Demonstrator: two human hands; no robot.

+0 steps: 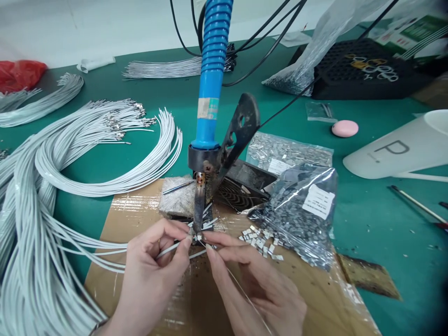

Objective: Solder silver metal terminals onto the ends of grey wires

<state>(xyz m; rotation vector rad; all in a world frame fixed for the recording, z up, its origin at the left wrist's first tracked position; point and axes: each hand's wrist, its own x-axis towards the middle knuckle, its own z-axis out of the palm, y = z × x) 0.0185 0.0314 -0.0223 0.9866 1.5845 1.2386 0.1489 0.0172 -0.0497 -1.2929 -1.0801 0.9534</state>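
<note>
Though cut off by the left edge, easy to make out: a red bag [21, 74] at the back. Nearer, heaped on the green table [374, 219]: a big bundle of white cables [35, 261]. Just right of that: a looped bunch [105, 189], beside shiny metal ends [122, 112]. Farther back: a straight bundle [161, 68].

Over the cardboard [336, 308], a left hand [154, 268]: thumb and forefinger pinching a white cable [168, 250], near its end. Beyond: a pale pad [175, 203] with a thin tool [178, 187] on top.

Centre: a soldering iron [214, 79], blue, pointing down beside a black bracket [247, 114]. At its tip, between both hands' fingertips: a small metal tab [199, 238]. Contact with tip too small to tell.

Next, a right hand [259, 282]: thumb and fingers gripping a thin wire [241, 287], leading up toward the tab. Just behind: scattered metal pieces [261, 242], then a dark bag [297, 205] with white label.

Farther right: a pink egg-shaped thing [345, 128], a brown sponge [371, 275] at the cardboard's edge, a white cup [402, 149] marked "P", a slim stick [420, 205].
</note>
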